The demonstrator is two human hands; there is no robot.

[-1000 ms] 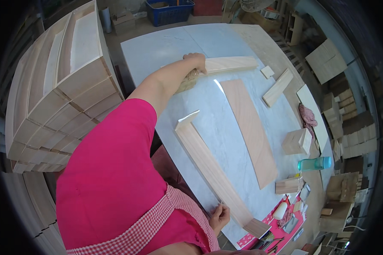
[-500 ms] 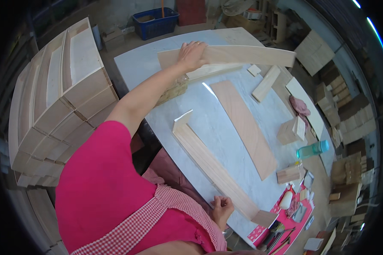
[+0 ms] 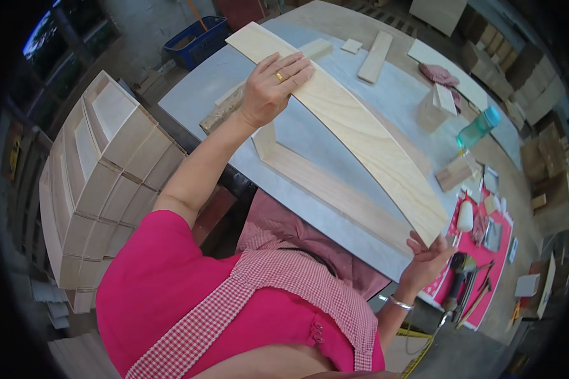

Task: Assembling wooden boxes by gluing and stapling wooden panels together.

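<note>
- Head view: left hand was clamped on a long pale board near its upper-left end, fingers laid across the face; the thumb was hidden.
- Right hand was at the board's lower-right end, touching it, fingers partly spread; could not tell whether it gripped or only steadied.
- Board lay diagonally between the two hands, raised above the grey-white tabletop, its outline bowed in the wide lens.
- Gold ring on the left hand; silver bangle on the right wrist.
- Under and nearer the body: a long wooden strip on the tabletop, a short piece standing at its left end.
- Far side of the table: a small pale square just beside a short plank.
- Toward the right: a wooden block near a crumpled checked cloth, then a teal bottle and a second block.
- Just beyond the right hand: a white bottle, a dark power tool and a hammer on pink covering.
- Floor, left: stacked wooden boxes; farther off, a blue basket.
</note>
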